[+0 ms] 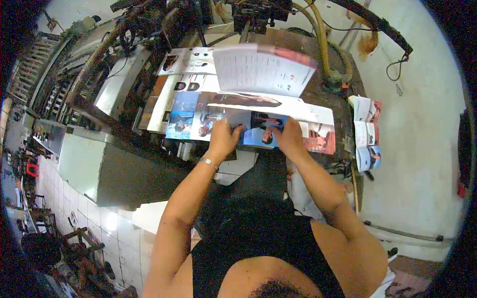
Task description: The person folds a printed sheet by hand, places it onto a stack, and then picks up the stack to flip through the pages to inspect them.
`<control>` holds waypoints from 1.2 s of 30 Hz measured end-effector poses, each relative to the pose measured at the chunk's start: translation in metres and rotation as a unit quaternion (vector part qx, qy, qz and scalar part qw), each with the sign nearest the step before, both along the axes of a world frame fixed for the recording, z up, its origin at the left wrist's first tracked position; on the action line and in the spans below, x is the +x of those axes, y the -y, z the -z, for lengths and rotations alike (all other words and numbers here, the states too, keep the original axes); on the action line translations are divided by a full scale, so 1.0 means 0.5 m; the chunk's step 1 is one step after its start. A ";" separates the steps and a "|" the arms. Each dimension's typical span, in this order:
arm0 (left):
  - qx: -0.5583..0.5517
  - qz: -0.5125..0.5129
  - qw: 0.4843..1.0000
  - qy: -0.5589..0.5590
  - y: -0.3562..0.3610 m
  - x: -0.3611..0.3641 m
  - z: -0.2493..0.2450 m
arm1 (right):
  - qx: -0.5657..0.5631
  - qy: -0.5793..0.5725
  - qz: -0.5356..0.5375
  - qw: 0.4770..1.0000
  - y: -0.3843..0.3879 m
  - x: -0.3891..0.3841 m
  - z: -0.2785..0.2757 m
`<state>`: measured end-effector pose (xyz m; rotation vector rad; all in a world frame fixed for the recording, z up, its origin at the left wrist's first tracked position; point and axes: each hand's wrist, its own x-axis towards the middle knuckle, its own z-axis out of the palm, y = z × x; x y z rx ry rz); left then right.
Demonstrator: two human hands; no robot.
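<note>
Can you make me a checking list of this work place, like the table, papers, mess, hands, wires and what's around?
Surface: dark worktop, mostly covered on the near side.
Things handled: printed sheets; one page stands raised.
Clutter: creased print at the right edge.
Hands: left hand and right hand on the nearest sheet; grip unclear.
Cables: yellowish hose, far right.
Surroundings: metal cabinet left, tiled floor.

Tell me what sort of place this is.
Probably a printing or paper-finishing workshop: colour-printed sheets are spread out in front, a creased leaflet is at right, and bulky machinery stands at left.
</note>
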<state>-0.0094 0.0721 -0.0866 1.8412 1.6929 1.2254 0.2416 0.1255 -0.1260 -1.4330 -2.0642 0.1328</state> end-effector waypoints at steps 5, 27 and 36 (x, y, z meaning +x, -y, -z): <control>-0.024 -0.013 0.997 -0.075 -0.025 -0.022 0.048 | -0.120 0.000 0.021 0.993 0.021 -0.017 -0.065; -0.162 -0.048 0.922 0.348 0.175 0.044 -0.042 | -0.296 -0.200 -0.246 0.901 -0.069 -0.023 -0.156; -0.214 -0.074 0.783 0.580 0.144 0.092 -0.027 | -0.450 -0.590 -0.024 0.670 0.058 -0.090 -0.091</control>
